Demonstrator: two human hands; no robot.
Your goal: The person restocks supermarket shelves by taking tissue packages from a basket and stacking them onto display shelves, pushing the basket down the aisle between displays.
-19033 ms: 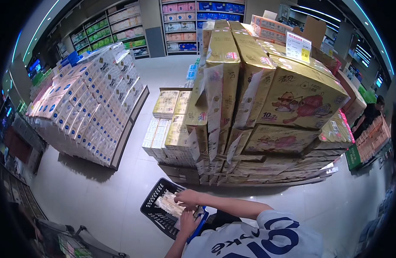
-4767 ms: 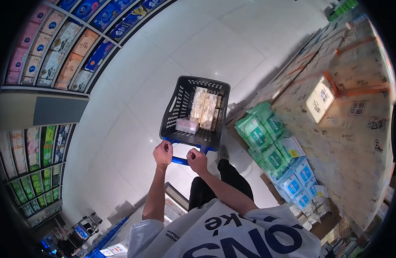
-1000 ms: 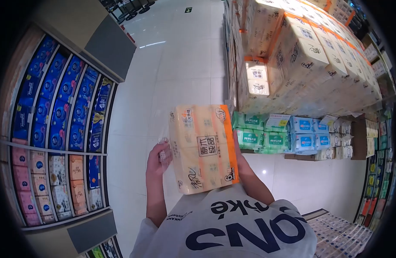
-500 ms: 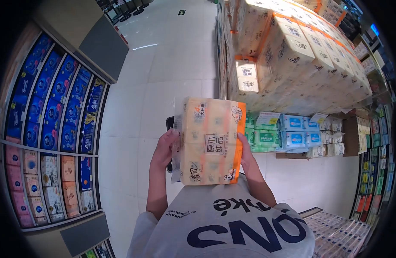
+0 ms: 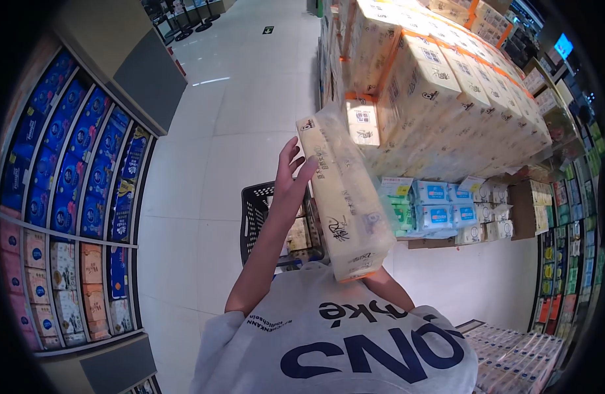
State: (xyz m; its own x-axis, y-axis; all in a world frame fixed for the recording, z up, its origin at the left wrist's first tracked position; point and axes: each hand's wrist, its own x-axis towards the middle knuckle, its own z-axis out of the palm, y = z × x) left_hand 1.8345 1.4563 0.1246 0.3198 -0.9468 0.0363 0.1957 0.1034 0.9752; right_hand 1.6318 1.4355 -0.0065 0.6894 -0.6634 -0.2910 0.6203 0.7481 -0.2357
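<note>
A large plastic-wrapped tissue pack (image 5: pixel 345 197) is tipped up on its side in front of my chest, its long narrow face toward me and loose clear film at its far end. My left hand (image 5: pixel 294 176) is at the pack's left edge, fingers apart and stretched out, thumb against or just over the wrapping. Behind the near end of the pack, my right hand is hidden; only the right forearm (image 5: pixel 389 289) shows, reaching under it and bearing it. Below my left arm stands a black shopping basket (image 5: pixel 251 220) with packaged goods inside, partly covered by arm and pack.
To the left, a shelf unit (image 5: pixel 69 240) holds blue and pink tissue packs. On the right rises a tall stack of wrapped tissue packs (image 5: pixel 440 92), with blue wipes packs (image 5: pixel 435 217) and green packs (image 5: pixel 402 217) beneath. Pale tiled floor (image 5: pixel 184 177) runs between them.
The pack has turned from its broad front face onto its side and shifted right. My left hand has let go and opened at its edge; my right hand has gone behind it. More basket shows.
</note>
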